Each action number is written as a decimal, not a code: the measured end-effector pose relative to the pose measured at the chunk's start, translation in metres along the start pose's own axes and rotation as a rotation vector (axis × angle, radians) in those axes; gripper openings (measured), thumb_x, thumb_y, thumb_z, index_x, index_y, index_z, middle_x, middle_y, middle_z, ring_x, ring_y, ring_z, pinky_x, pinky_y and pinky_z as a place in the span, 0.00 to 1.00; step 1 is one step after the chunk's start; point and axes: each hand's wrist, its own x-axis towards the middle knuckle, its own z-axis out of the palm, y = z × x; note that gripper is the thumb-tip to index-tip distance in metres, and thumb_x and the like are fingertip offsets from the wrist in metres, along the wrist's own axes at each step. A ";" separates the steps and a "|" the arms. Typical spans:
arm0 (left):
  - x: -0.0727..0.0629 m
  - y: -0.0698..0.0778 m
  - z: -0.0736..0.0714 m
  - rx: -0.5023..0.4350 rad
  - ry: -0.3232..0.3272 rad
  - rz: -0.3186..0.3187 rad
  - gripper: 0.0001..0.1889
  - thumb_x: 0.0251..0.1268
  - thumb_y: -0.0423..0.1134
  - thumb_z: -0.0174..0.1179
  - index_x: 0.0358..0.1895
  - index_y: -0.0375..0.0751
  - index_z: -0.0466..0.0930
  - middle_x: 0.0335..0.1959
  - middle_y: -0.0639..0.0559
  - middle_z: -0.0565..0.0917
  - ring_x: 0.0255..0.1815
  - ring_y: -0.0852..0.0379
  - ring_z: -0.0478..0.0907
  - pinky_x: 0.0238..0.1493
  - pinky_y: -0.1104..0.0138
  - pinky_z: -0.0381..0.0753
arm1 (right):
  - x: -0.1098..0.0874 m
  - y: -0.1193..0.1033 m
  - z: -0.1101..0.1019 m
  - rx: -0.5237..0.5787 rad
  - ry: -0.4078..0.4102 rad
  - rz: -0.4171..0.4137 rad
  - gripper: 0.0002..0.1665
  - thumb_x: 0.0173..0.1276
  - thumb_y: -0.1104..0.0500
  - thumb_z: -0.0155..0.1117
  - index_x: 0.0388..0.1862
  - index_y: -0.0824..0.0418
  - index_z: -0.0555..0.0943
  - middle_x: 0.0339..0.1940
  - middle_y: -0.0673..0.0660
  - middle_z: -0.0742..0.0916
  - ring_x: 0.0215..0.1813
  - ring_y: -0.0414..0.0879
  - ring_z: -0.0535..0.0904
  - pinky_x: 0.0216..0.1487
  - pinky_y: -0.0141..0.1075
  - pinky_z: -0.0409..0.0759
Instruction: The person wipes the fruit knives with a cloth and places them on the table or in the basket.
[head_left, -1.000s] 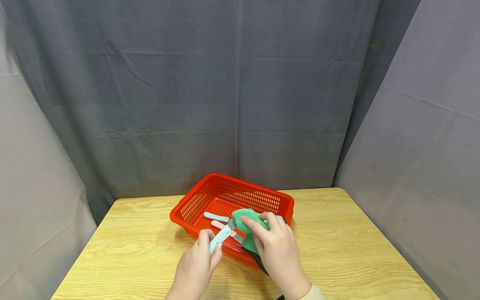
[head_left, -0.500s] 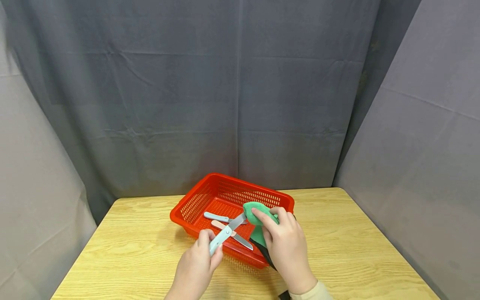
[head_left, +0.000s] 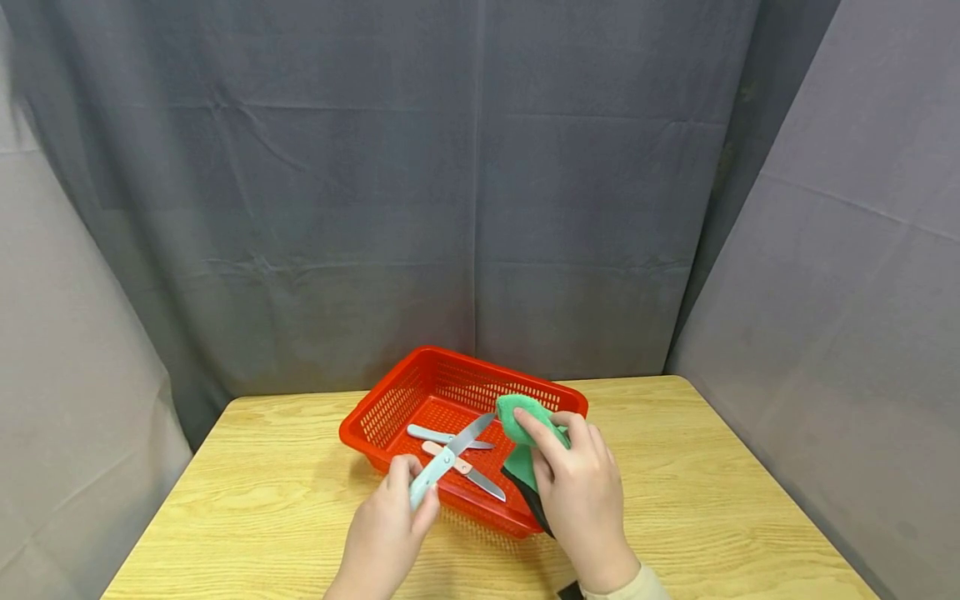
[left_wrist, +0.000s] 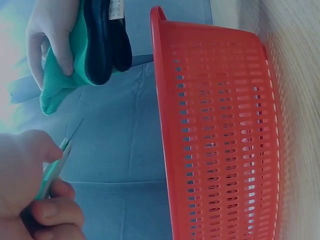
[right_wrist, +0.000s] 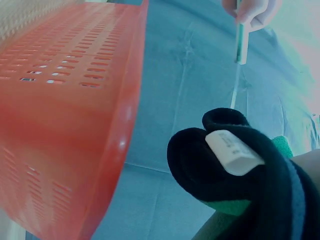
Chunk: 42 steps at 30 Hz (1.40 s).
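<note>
My left hand point(head_left: 384, 533) grips the pale mint handle of a fruit knife point(head_left: 432, 477), its bare steel blade slanting up to the right over a red basket. In my right hand point(head_left: 585, 492) is a folded green cloth point(head_left: 521, 419) with a black border, pinched between thumb and fingers. A white tag point(right_wrist: 232, 151) hangs from the cloth in the right wrist view. The blade tip ends close by the cloth's left edge; the left wrist view shows a gap between them. On the basket floor lie a light blue-handled knife point(head_left: 431, 433) and a pink-handled knife point(head_left: 484, 482).
The red plastic basket point(head_left: 358, 433), with slotted walls, stands at an angle on a wood-grain table point(head_left: 262, 492). Grey curtains point(head_left: 337, 208) close off the back and both sides.
My right hand has drawn the cloth up and right along the blade and off its tip, so the whole blade shows. The left hand has shifted slightly left and tilted the knife up.
</note>
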 end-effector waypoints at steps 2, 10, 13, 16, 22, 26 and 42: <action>0.001 -0.001 0.000 -0.017 -0.012 -0.031 0.15 0.59 0.34 0.69 0.43 0.42 0.72 0.19 0.63 0.62 0.17 0.70 0.56 0.17 0.74 0.57 | 0.000 -0.001 -0.001 0.004 0.010 -0.013 0.36 0.52 0.72 0.75 0.57 0.42 0.87 0.43 0.58 0.84 0.36 0.51 0.78 0.31 0.43 0.77; 0.003 -0.004 0.001 -0.071 -0.068 -0.174 0.13 0.63 0.33 0.64 0.47 0.40 0.72 0.22 0.59 0.68 0.19 0.66 0.61 0.20 0.71 0.62 | 0.001 -0.004 -0.002 0.015 0.006 -0.022 0.37 0.52 0.73 0.74 0.58 0.41 0.87 0.43 0.57 0.84 0.36 0.50 0.78 0.32 0.42 0.77; 0.003 -0.004 0.001 -0.089 -0.084 -0.198 0.13 0.63 0.32 0.63 0.48 0.39 0.72 0.24 0.58 0.69 0.19 0.67 0.61 0.21 0.71 0.63 | 0.000 -0.004 -0.002 0.018 -0.007 -0.035 0.37 0.52 0.72 0.75 0.58 0.41 0.87 0.43 0.56 0.84 0.37 0.51 0.79 0.32 0.42 0.77; 0.002 -0.004 0.002 -0.112 -0.097 -0.213 0.13 0.62 0.32 0.61 0.49 0.39 0.71 0.25 0.58 0.70 0.20 0.67 0.62 0.22 0.71 0.63 | -0.001 -0.005 -0.001 0.026 -0.025 -0.060 0.37 0.51 0.72 0.77 0.58 0.41 0.87 0.42 0.56 0.84 0.38 0.51 0.80 0.31 0.41 0.78; 0.003 -0.004 0.003 -0.152 -0.110 -0.224 0.13 0.63 0.32 0.62 0.49 0.40 0.73 0.26 0.58 0.73 0.22 0.66 0.64 0.25 0.71 0.65 | -0.003 -0.009 0.002 0.077 -0.058 -0.142 0.37 0.50 0.69 0.81 0.57 0.40 0.86 0.43 0.56 0.84 0.36 0.50 0.79 0.31 0.40 0.79; 0.003 -0.004 0.004 -0.183 -0.112 -0.212 0.13 0.62 0.32 0.62 0.49 0.41 0.74 0.28 0.57 0.75 0.23 0.67 0.65 0.25 0.71 0.66 | -0.006 -0.014 0.004 0.088 -0.102 -0.169 0.36 0.51 0.66 0.83 0.57 0.39 0.86 0.45 0.55 0.85 0.39 0.49 0.80 0.34 0.40 0.81; 0.000 -0.005 0.009 -0.244 -0.086 -0.083 0.15 0.60 0.29 0.63 0.50 0.39 0.73 0.27 0.59 0.74 0.22 0.71 0.62 0.22 0.74 0.66 | -0.012 -0.012 0.015 0.056 -0.166 -0.115 0.33 0.52 0.64 0.84 0.54 0.37 0.88 0.43 0.52 0.84 0.37 0.47 0.80 0.33 0.37 0.78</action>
